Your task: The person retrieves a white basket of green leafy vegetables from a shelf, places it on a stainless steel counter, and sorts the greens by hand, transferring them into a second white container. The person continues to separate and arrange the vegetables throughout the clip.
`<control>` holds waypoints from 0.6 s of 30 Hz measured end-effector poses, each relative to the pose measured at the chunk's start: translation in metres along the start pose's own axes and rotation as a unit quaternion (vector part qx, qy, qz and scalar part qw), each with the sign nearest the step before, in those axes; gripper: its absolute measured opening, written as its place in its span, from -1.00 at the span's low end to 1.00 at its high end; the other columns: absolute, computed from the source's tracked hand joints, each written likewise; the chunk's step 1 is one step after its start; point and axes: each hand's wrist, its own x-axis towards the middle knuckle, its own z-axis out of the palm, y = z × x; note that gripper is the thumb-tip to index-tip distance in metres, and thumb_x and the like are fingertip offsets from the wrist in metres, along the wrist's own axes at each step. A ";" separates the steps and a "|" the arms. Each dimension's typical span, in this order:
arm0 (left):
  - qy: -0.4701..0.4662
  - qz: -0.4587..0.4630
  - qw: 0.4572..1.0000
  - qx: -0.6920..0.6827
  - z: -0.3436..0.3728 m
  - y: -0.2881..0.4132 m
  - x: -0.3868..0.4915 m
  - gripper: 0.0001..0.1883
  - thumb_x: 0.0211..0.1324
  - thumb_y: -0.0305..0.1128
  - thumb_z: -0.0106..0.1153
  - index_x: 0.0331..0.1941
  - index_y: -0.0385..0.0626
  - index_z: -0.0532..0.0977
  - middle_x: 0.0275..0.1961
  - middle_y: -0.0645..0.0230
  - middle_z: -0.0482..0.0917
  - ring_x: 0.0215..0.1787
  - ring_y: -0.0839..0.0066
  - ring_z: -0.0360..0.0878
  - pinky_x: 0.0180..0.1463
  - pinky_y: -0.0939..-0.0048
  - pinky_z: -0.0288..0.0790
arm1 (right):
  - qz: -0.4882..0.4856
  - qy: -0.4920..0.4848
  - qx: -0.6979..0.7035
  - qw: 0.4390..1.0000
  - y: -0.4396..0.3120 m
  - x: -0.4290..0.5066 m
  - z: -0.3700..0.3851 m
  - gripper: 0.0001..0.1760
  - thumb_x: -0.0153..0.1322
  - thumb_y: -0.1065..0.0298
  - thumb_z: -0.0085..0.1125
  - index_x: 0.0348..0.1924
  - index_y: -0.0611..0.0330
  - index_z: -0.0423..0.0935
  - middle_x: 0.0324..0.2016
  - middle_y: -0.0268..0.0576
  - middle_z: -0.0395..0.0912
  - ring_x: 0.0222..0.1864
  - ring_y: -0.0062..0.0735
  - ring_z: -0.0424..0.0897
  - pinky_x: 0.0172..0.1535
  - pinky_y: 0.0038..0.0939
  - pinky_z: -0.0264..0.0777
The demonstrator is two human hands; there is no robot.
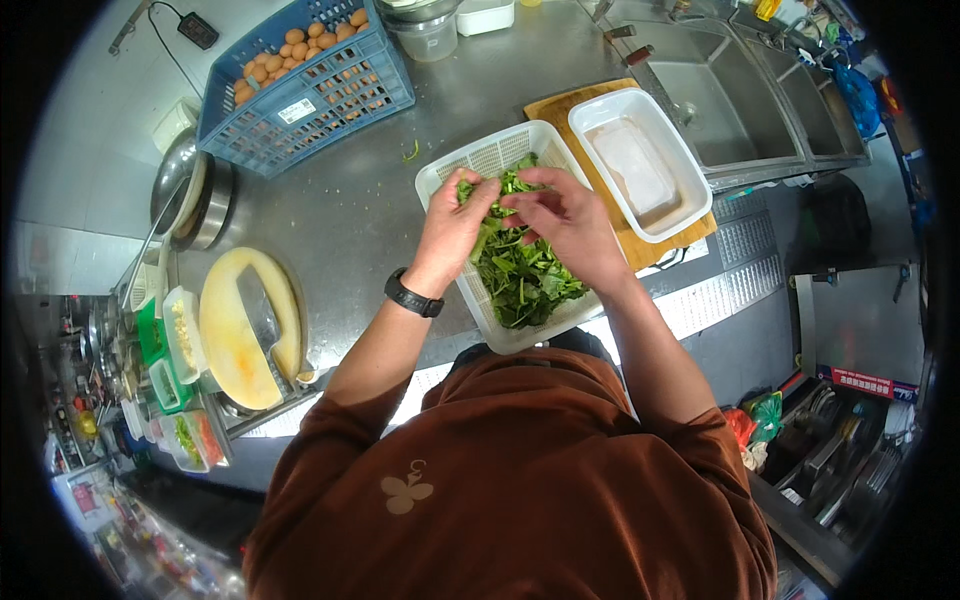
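A white plastic basket (pixel 491 154) stands before me at the counter's front edge, filled with cut leafy greens (pixel 529 281). Over its far part, my left hand (pixel 459 217) holds a bunch of green leaves (pixel 466 187) between thumb and fingers. My right hand (pixel 568 217) is just right of it, above the greens, its fingers apart and slightly curled; I see nothing in them. Right of the basket, a white plastic tub (pixel 637 165) sits on a wooden cutting board (pixel 555 109), a little whitish residue or liquid on its bottom.
A blue crate (pixel 315 112) of brown eggs stands at the back left. Nearer, a cleaver (pixel 262 322) lies on a round pale chopping board (pixel 225 330), beside small containers (pixel 184 334) of chopped ingredients. A steel sink (pixel 720 97) is at the back right.
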 end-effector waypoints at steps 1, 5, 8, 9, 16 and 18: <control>0.030 -0.047 0.998 0.017 -0.007 0.000 -0.001 -0.85 0.49 -0.30 0.23 -0.16 -0.09 0.49 -0.26 0.56 0.51 -0.22 0.74 0.36 -0.13 0.58 0.31 | -0.036 0.012 -0.102 0.994 0.007 -0.002 -0.010 -0.56 0.48 0.39 0.38 0.21 0.24 0.55 -0.13 -0.11 0.76 -0.17 -0.39 0.74 -0.09 -0.39 0.64; 0.040 -0.031 0.996 0.078 -0.031 -0.022 -0.007 -0.85 0.46 -0.26 0.25 -0.12 0.02 0.48 -0.30 0.60 0.45 -0.29 0.75 0.36 -0.28 0.57 0.29 | -0.092 -0.040 -0.503 0.858 0.050 -0.029 -0.034 -0.21 0.31 0.16 0.56 0.36 0.08 0.44 0.25 0.16 0.54 0.24 0.16 0.58 0.26 -0.03 0.52; 0.050 -0.063 0.992 0.096 -0.036 -0.034 -0.012 -0.85 0.44 -0.24 0.26 -0.10 0.07 0.48 -0.31 0.60 0.46 -0.30 0.75 0.38 -0.33 0.56 0.29 | -0.157 -0.109 -0.666 0.721 0.095 -0.044 -0.029 -0.03 0.14 0.00 0.65 0.36 0.00 0.44 0.55 0.19 0.06 0.51 0.49 0.16 0.54 0.09 0.16; 0.058 -0.081 0.991 0.094 -0.037 -0.036 -0.015 -0.85 0.43 -0.24 0.26 -0.10 0.07 0.48 -0.31 0.60 0.46 -0.29 0.75 0.38 -0.33 0.56 0.29 | -0.129 -0.112 -0.656 0.735 0.105 -0.036 -0.033 -0.05 0.15 0.03 0.64 0.36 0.00 0.44 0.52 0.20 0.12 0.50 0.45 0.19 0.53 0.08 0.19; 0.073 -0.094 0.991 0.066 -0.055 -0.030 -0.036 -0.86 0.45 -0.30 0.17 0.00 0.02 0.51 -0.30 0.59 0.46 -0.33 0.74 0.37 -0.35 0.57 0.29 | -0.017 -0.050 -0.554 0.831 0.097 0.044 -0.073 -0.32 0.23 0.26 0.48 0.22 0.16 0.56 0.02 0.24 0.67 0.08 0.21 0.67 0.20 -0.05 0.55; 0.089 -0.128 0.987 0.034 -0.053 -0.021 -0.046 -0.84 0.45 -0.34 0.15 0.02 -0.04 0.51 -0.32 0.56 0.44 -0.37 0.73 0.36 -0.41 0.60 0.26 | -0.056 -0.010 -0.520 0.852 0.089 0.055 -0.080 -0.32 0.25 0.26 0.47 0.23 0.20 0.56 -0.07 0.26 0.71 0.00 0.22 0.70 0.13 -0.04 0.57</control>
